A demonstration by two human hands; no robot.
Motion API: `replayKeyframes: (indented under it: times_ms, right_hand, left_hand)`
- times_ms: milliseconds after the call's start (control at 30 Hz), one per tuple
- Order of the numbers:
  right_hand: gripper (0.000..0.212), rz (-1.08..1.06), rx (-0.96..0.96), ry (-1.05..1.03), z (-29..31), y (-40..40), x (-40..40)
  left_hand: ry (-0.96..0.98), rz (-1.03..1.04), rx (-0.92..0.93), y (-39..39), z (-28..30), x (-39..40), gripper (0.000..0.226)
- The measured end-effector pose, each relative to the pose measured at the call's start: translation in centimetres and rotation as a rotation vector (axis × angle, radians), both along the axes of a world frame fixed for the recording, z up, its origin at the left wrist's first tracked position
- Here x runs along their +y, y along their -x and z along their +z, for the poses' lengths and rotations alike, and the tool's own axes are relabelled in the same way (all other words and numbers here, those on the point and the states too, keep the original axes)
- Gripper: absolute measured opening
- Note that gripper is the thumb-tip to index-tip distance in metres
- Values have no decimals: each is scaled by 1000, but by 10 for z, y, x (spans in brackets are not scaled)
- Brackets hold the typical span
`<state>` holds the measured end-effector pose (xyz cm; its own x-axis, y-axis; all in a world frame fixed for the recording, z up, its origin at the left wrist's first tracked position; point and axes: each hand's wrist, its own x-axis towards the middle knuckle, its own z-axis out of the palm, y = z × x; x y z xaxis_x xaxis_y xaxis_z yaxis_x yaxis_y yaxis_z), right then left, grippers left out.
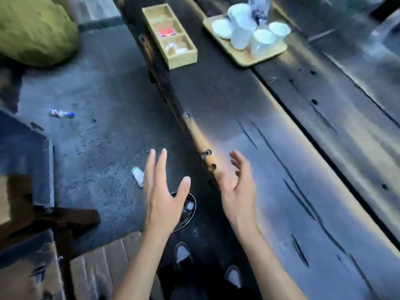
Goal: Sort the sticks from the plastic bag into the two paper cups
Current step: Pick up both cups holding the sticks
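Several white paper cups (258, 41) stand on a pale wooden tray (244, 56) at the far end of the dark wooden table (281, 152). Behind them rises a blurred plastic bag (259, 8); I cannot make out any sticks. My left hand (161, 191) is open with fingers spread, held over the floor just left of the table's edge. My right hand (238, 185) is open too, palm turned inward, above the table's near edge. Both hands hold nothing and are far from the cups.
A wooden three-compartment box (171, 35) with red and white packets sits left of the tray. On the grey floor lie a small bottle (61, 113), a tube (137, 176), a dark round dish (187, 210) and flattened cardboard (97, 269). A green bag (32, 29) is at the far left.
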<state>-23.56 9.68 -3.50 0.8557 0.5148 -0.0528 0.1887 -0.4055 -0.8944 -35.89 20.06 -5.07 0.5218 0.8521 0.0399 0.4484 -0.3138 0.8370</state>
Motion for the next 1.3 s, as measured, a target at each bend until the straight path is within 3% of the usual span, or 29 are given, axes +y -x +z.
replayKeyframes:
  times_ms: [200, 600, 1000, 1133, 1300]
  right_hand:
    - [70, -79, -324, 111, 76, -35, -99]
    - [84, -471, -413, 250, 154, -54, -390]
    - [84, -914, -310, 240, 134, -12, -599]
    - [87, -1076, -252, 246, 123, -2, -636]
    - [100, -1169, -228, 242, 113, 11, -658]
  left_hand:
    - [-151, -271, -13, -51, 86, -84, 87]
    - [-249, -712, -67, -129, 159, -331, 91]
    - [-141, -1061, -20, -148, 135, -535, 103]
    - [-126, -1134, 23, -156, 121, -569, 106]
    - [-28, -1073, 48, -165, 106, -576, 110]
